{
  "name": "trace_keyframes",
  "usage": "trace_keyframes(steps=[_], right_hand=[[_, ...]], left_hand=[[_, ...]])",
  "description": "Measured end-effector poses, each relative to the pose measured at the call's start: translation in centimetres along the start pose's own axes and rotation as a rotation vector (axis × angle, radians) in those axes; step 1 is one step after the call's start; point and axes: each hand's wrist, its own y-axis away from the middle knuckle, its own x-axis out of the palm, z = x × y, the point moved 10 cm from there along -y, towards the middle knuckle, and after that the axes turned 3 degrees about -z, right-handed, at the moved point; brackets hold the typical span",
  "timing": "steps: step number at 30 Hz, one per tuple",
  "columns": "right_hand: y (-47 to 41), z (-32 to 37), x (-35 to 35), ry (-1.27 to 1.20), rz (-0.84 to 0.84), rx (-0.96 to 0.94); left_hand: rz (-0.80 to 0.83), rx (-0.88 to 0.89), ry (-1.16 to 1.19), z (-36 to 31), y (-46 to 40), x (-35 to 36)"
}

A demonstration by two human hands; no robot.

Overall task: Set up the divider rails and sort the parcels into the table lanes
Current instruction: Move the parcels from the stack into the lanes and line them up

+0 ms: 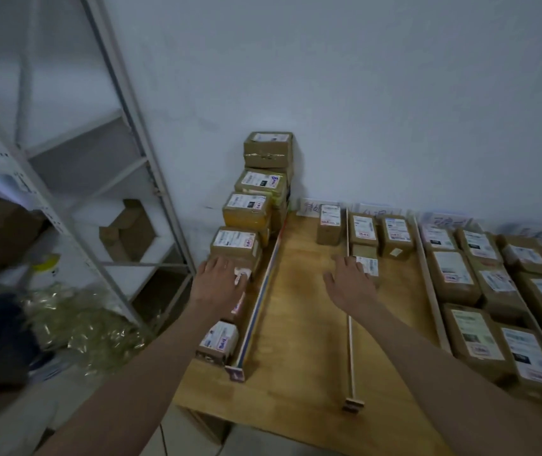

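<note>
A: Where are you in the job?

B: You're sorting, I'd judge. The rails are down: a broad one (258, 301) with a coloured edge left of centre, a thin pale rod (350, 327) in the middle, a wooden strip (429, 284) to the right. They cut the plywood table (299, 324) into lanes running toward the white wall.

A: And your hands?

B: Your left hand (220, 281) lies fingers spread on a parcel (230, 268) in the stepped stack at the frame's centre left, touching it; I can't see whether the fingers curl over its far edge. Your right hand (350, 281) reaches, fingers straight and relaxed, onto a small box (366, 266) just right of the rod, its fingertips on the white label. It grips nothing that I can see.

A: What does the next move call for?

B: Probably closing on the left parcel, reading its label and carrying it to a matching lane. The lane between the broad rail and the rod holds one box (329, 225) at the far end, so there's room.

A: Materials?

B: Brown cardboard cuboids, matt, taped, with glossy white labels; likely light and rigid. The right lanes (493, 291) are packed tight. Grey metal shelving (138, 159) stands at the upper left.
</note>
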Motion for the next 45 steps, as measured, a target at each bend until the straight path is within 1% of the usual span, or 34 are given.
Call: trace_keyframes(steps=[4,8,14,19,27,34,38,42,45], right_hand=[[-1.3,3.5,1.1,-0.035,-0.015,0.044],[-2.9,6.5,1.3,-0.023,-0.036,0.042],[-6.7,10.0,1.5,-0.032,-0.057,0.033],[-11.6,12.2,2.3,-0.056,-0.065,0.008],[-22.1,13.9,5.9,-0.125,0.015,0.035],[-29.6,13.4,9.8,-0.162,0.111,0.095],[-32.1,12.9,11.7,-0.212,0.156,0.123],[-33.0,12.9,14.4,-0.395,0.245,0.187],[-33.1,12.8,15.1,-0.495,0.248,0.229]], left_hand=[[-0.012,0.051,0.05,3.5,-2.2,-0.6],[0.005,0.062,0.033,5.9,-4.6,-0.6],[0.013,0.069,0.017,7.7,-8.9,-0.5],[0.019,0.058,0.012,9.0,-13.5,0.0],[0.069,0.033,0.012,10.5,-23.6,3.1],[0.143,0.001,0.043,10.3,-30.8,6.8],[0.19,-0.06,0.13,10.3,-33.2,9.4],[0.244,-0.177,0.296,10.7,-33.8,12.5],[0.227,-0.23,0.411,10.6,-33.4,13.3]])
